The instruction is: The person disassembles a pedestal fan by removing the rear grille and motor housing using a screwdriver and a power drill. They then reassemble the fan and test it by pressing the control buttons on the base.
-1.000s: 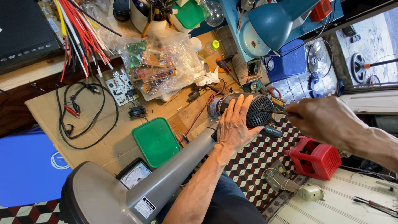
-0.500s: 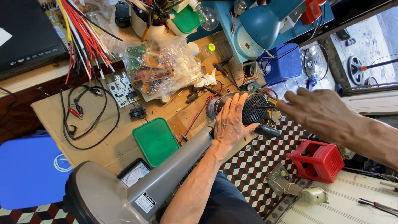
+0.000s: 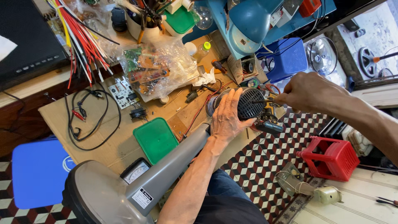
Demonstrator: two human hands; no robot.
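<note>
- Head view: around our work we see a green lid (image 3: pixel 156 139) lying flat on the cardboard-covered bench (image 3: pixel 58 118), a clear bag of circuit boards (image 3: pixel 159 70) above it, a loop of black test leads (image 3: pixel 89 120) to the side, and a bundle of red and yellow wires (image 3: pixel 78 37) at the bench's far edge.
- A red plastic crate (image 3: pixel 331 157) sits on the checkered floor (image 3: pixel 265 161), well apart from the bench.
- Our left hand (image 3: pixel 228 118) lies open-palmed against the fan motor housing (image 3: pixel 248 103), fingers spread over its dark vented back, covering its near side.
- Our right hand (image 3: pixel 309 93) is clenched on a thin screwdriver (image 3: pixel 263 101) whose tip meets the housing.
- The housing sits at the bench's edge, atop a grey stand column (image 3: pixel 174 166) running to a grey base (image 3: pixel 97 199).
</note>
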